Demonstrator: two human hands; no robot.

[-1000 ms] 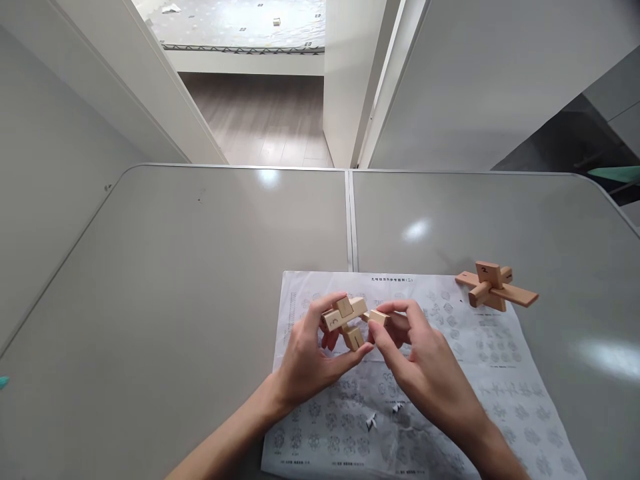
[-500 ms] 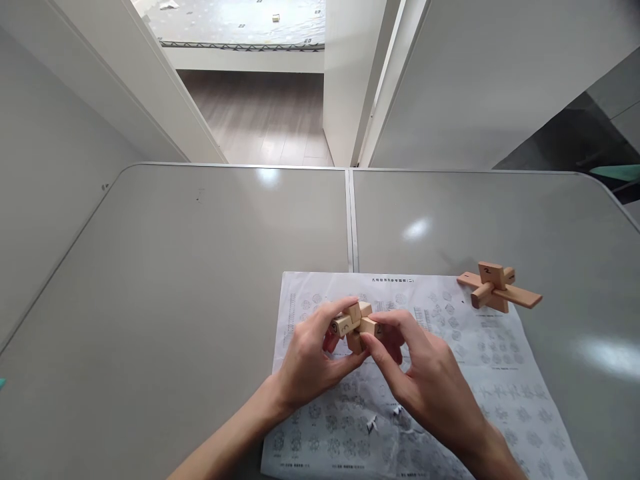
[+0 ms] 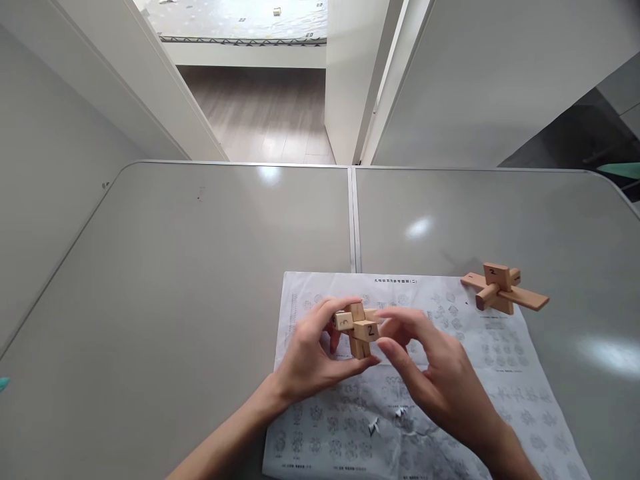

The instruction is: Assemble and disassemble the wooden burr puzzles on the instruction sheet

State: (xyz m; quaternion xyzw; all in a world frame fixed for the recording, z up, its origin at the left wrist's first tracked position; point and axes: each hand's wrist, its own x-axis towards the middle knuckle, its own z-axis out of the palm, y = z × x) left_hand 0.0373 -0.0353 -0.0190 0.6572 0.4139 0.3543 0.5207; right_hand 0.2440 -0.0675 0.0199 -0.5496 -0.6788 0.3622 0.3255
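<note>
My left hand (image 3: 310, 357) pinches a small wooden interlocking puzzle (image 3: 359, 327) made of numbered pale blocks, thumb under it and fingers curled over its top. A block marked 2 faces me. My right hand (image 3: 435, 377) hovers just to the right of the puzzle with fingers slightly spread and loosely curved, not gripping it. Both hands are above a printed instruction sheet (image 3: 495, 373) lying on the grey table (image 3: 200, 267).
A second wooden cross-shaped puzzle piece assembly (image 3: 503, 288) rests on the table at the sheet's far right corner. A seam (image 3: 353, 220) splits the table into two halves. White partition walls stand behind, with wooden floor beyond.
The loose block my right hand held has been pushed into the puzzle in my left hand. My right hand has let go and drawn slightly back to the right.
</note>
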